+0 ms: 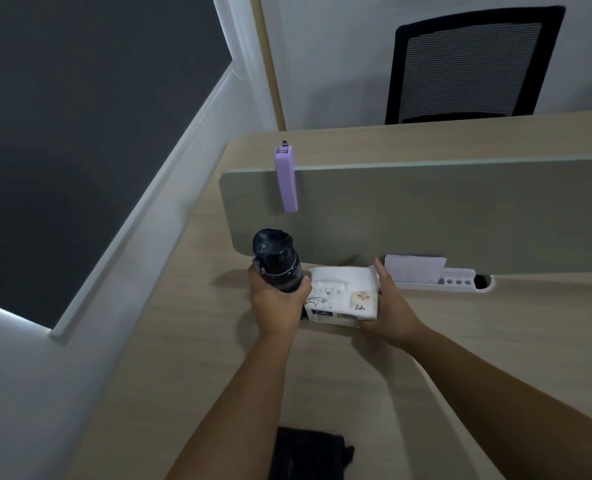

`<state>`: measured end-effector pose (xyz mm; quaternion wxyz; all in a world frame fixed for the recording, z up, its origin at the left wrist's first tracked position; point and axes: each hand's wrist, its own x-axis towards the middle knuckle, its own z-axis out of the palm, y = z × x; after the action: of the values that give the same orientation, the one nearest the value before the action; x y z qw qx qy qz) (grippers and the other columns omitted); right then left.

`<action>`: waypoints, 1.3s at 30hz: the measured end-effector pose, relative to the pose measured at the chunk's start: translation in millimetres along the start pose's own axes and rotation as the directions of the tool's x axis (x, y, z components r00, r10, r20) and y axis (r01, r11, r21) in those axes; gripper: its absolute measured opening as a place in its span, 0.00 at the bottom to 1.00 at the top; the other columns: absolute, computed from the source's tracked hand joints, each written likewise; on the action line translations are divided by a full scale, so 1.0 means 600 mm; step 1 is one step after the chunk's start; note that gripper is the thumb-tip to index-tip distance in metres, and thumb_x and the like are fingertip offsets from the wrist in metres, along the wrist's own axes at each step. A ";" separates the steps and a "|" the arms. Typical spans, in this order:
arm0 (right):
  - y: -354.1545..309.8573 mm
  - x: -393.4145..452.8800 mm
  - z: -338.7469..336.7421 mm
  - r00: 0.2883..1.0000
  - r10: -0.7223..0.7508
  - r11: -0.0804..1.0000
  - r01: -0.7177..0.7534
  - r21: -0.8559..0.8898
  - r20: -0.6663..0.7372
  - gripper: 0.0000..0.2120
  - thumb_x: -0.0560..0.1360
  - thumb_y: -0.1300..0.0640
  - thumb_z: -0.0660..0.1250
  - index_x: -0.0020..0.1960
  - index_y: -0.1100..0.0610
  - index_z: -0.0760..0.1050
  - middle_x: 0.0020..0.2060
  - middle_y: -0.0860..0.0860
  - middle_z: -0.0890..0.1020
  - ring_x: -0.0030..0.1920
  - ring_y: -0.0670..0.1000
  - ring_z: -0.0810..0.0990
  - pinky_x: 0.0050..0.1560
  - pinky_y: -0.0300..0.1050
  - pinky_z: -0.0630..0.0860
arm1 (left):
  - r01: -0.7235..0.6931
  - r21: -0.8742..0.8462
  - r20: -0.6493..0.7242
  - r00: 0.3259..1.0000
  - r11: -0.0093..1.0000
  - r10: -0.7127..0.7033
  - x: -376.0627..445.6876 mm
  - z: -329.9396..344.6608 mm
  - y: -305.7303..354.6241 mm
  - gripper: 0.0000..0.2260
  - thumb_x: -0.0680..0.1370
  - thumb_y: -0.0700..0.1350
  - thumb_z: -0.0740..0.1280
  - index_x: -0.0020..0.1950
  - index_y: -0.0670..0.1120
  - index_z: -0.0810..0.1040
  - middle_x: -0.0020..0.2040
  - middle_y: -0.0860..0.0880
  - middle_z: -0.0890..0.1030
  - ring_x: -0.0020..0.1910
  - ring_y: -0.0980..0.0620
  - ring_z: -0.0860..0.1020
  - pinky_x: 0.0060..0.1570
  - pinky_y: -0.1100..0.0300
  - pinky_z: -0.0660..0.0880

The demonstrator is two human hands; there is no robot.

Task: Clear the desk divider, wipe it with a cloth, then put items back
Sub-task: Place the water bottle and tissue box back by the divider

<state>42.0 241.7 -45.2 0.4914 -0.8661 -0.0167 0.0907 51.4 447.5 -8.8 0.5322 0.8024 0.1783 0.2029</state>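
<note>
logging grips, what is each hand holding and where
Left hand grips the bottle around its body; right hand holds the tissue pack by its right end.

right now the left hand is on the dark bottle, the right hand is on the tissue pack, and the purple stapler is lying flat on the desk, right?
Not quite. The purple stapler is not lying on the desk; it hangs clipped over the top edge of the divider, as the head view shows. The rest holds: the left hand grips the dark bottle and the right hand is on the tissue pack.

My desk (190,358) looks like matt pale wood. On it, the divider (426,216) seems felt-like, the bottle (278,263) glossy dark plastic, the tissue pack (341,299) shiny.
</note>
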 end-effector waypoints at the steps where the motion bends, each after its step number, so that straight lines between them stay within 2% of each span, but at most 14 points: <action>1: 0.003 0.000 0.001 1.000 0.003 1.000 -0.003 0.013 0.003 0.61 0.60 0.58 0.78 0.77 0.47 0.39 0.75 0.49 0.60 0.72 0.51 0.65 0.68 0.55 0.70 | 0.009 -0.038 -0.015 1.000 0.999 -0.009 -0.001 0.007 0.002 0.36 0.61 0.44 0.80 0.65 0.46 0.69 0.53 0.50 0.81 0.50 0.52 0.81 0.46 0.75 0.72; 4: 0.013 -0.007 0.007 0.999 0.032 0.997 -0.033 0.067 0.019 0.60 0.62 0.61 0.75 0.76 0.42 0.35 0.74 0.48 0.63 0.70 0.47 0.69 0.65 0.54 0.73 | 0.024 -0.104 -0.055 0.998 0.994 -0.030 -0.002 0.022 0.002 0.35 0.61 0.40 0.81 0.64 0.45 0.70 0.51 0.52 0.80 0.47 0.55 0.80 0.44 0.79 0.69; 6: 0.020 -0.012 0.012 0.999 0.040 0.991 -0.043 0.124 0.028 0.59 0.65 0.65 0.75 0.77 0.43 0.35 0.74 0.46 0.64 0.67 0.42 0.71 0.65 0.50 0.73 | 0.046 -0.110 -0.060 0.997 0.993 -0.052 0.003 0.027 -0.006 0.32 0.60 0.41 0.81 0.61 0.45 0.73 0.51 0.50 0.82 0.47 0.54 0.80 0.44 0.76 0.72; 8: 0.025 -0.018 0.012 0.998 0.059 0.984 -0.062 0.167 0.020 0.59 0.65 0.68 0.76 0.77 0.44 0.37 0.69 0.37 0.66 0.64 0.37 0.71 0.64 0.43 0.73 | 0.072 -0.103 -0.054 0.996 0.992 -0.078 0.005 0.029 -0.012 0.31 0.60 0.43 0.81 0.59 0.45 0.74 0.49 0.50 0.82 0.46 0.53 0.81 0.46 0.68 0.76; 10: 0.029 -0.025 0.010 0.998 0.064 0.982 -0.064 0.176 0.006 0.58 0.65 0.68 0.76 0.77 0.45 0.39 0.65 0.32 0.64 0.63 0.37 0.70 0.61 0.35 0.71 | 0.073 -0.100 -0.052 0.996 0.992 -0.079 0.004 0.028 -0.014 0.31 0.60 0.43 0.81 0.59 0.45 0.74 0.49 0.52 0.81 0.47 0.53 0.81 0.45 0.68 0.75; 12: 0.028 -0.034 0.003 0.997 0.068 0.987 -0.063 0.150 -0.026 0.56 0.66 0.66 0.77 0.78 0.48 0.41 0.69 0.37 0.63 0.68 0.42 0.68 0.61 0.34 0.68 | 0.067 -0.103 -0.042 0.997 0.992 -0.072 0.001 0.027 -0.015 0.32 0.60 0.41 0.81 0.61 0.46 0.73 0.50 0.53 0.80 0.48 0.54 0.80 0.46 0.70 0.73; 15: 0.029 -0.048 -0.005 0.995 0.073 0.996 -0.070 0.048 -0.062 0.56 0.66 0.62 0.77 0.78 0.48 0.41 0.76 0.50 0.59 0.73 0.51 0.64 0.63 0.41 0.67 | 0.072 -0.088 -0.013 0.997 0.994 -0.073 -0.003 0.021 -0.019 0.34 0.60 0.40 0.81 0.63 0.46 0.72 0.52 0.53 0.80 0.49 0.54 0.79 0.50 0.64 0.74; 19: 0.029 -0.074 -0.022 0.991 0.113 0.994 -0.112 0.018 -0.077 0.56 0.66 0.63 0.77 0.78 0.45 0.40 0.76 0.52 0.59 0.72 0.53 0.65 0.64 0.45 0.69 | 0.090 -0.034 0.079 0.993 0.995 -0.087 -0.010 0.008 -0.027 0.34 0.61 0.40 0.81 0.63 0.45 0.70 0.53 0.51 0.80 0.50 0.52 0.80 0.52 0.60 0.75; 24: 0.040 -0.126 -0.062 0.978 0.160 0.987 -0.162 -0.001 -0.134 0.53 0.66 0.63 0.77 0.78 0.46 0.46 0.73 0.56 0.64 0.69 0.55 0.69 0.64 0.49 0.71 | 0.190 -0.020 0.062 0.980 0.982 -0.188 -0.083 -0.029 -0.046 0.32 0.69 0.37 0.75 0.71 0.45 0.66 0.67 0.45 0.75 0.67 0.49 0.73 0.66 0.55 0.70; 27: 0.058 -0.173 -0.087 0.964 0.198 0.979 -0.203 -0.009 -0.177 0.48 0.66 0.62 0.76 0.77 0.48 0.52 0.71 0.56 0.67 0.66 0.55 0.71 0.62 0.50 0.73 | 0.242 0.013 0.125 0.962 0.970 -0.242 -0.159 -0.042 -0.046 0.30 0.73 0.35 0.70 0.73 0.43 0.64 0.70 0.45 0.71 0.70 0.49 0.69 0.70 0.52 0.67; 30: 0.086 -0.239 -0.109 0.946 0.226 0.973 -0.230 0.010 -0.232 0.43 0.67 0.62 0.76 0.75 0.51 0.58 0.68 0.57 0.70 0.61 0.54 0.74 0.58 0.47 0.73 | 0.240 0.087 0.278 0.926 0.967 -0.255 -0.241 -0.040 -0.038 0.28 0.73 0.37 0.69 0.72 0.46 0.66 0.70 0.48 0.71 0.70 0.51 0.69 0.69 0.54 0.67; 33: 0.117 -0.314 -0.131 0.900 0.305 0.952 -0.290 0.095 -0.312 0.36 0.68 0.63 0.74 0.72 0.53 0.64 0.64 0.58 0.72 0.55 0.51 0.74 0.54 0.44 0.71 | 0.219 0.126 0.448 0.858 0.968 -0.252 -0.315 -0.017 -0.021 0.24 0.74 0.37 0.69 0.69 0.47 0.70 0.67 0.50 0.73 0.67 0.53 0.71 0.62 0.61 0.68; 36: 0.150 -0.399 -0.161 0.819 0.395 0.918 -0.334 0.215 -0.415 0.28 0.70 0.64 0.72 0.68 0.55 0.69 0.62 0.56 0.75 0.54 0.52 0.75 0.55 0.44 0.71 | 0.166 0.177 0.607 0.758 0.970 -0.241 -0.380 0.023 0.001 0.18 0.73 0.37 0.69 0.61 0.50 0.75 0.64 0.48 0.75 0.63 0.54 0.73 0.56 0.65 0.67; 39: 0.185 -0.498 -0.206 0.697 0.509 0.860 -0.389 0.330 -0.505 0.22 0.72 0.65 0.68 0.64 0.54 0.72 0.59 0.54 0.76 0.53 0.52 0.76 0.54 0.44 0.72 | 0.088 0.227 0.731 0.643 0.970 -0.230 -0.451 0.076 0.028 0.16 0.73 0.38 0.69 0.57 0.51 0.76 0.62 0.47 0.77 0.61 0.53 0.75 0.55 0.66 0.67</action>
<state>-236.8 44.0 -36.4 0.5189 -0.7758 0.3545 -0.0564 -155.0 270.0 -45.7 0.5030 0.8378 0.0291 -0.2106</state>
